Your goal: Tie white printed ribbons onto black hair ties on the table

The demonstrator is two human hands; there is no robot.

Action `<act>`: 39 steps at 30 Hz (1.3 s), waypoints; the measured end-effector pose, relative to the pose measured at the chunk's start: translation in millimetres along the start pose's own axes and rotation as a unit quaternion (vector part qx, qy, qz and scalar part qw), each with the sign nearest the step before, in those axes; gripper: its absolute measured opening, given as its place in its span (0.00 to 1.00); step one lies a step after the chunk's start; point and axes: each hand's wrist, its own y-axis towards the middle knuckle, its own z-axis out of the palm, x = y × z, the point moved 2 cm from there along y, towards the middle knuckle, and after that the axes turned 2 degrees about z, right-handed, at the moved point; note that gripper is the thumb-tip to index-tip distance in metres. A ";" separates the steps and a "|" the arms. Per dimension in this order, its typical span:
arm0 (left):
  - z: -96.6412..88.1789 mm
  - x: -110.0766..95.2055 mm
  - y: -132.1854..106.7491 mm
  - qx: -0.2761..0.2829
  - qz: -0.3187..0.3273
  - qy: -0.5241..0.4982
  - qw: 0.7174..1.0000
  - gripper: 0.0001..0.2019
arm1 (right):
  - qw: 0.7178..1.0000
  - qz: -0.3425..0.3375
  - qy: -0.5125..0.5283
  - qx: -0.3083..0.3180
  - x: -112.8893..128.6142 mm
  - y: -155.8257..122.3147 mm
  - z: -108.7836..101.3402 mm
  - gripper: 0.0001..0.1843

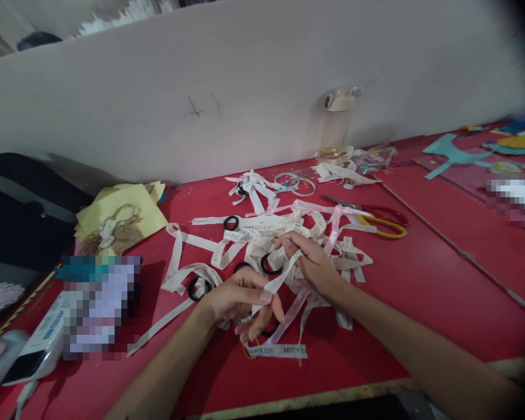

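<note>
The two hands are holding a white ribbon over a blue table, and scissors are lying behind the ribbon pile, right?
Almost. The table is red, not blue, as the head view shows. The rest holds: the left hand and right hand hold a white ribbon, and scissors lie behind the ribbon pile.

Red table (420,280) w/ ribbon pile (262,233), black rings (231,222), scissors (376,219), yellow paper (122,216), bottle (335,125)

White printed ribbons (262,233), black rings (231,223), red table (420,274)
</note>
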 end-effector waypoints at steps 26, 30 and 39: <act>2.2 -7.3 10.9 -0.064 0.035 0.091 0.993 0.28 | 0.998 -0.057 -0.006 -0.021 -3.3 -2.5 -1.4 0.18; 9.1 -6.6 15.0 -0.058 -0.003 0.172 0.983 0.25 | 0.995 -0.088 0.017 -0.039 4.1 -4.7 -4.7 0.18; 11.3 -5.9 10.4 -0.078 0.026 0.158 0.984 0.18 | 0.996 -0.058 -0.015 -0.059 -1.6 -0.3 -2.4 0.13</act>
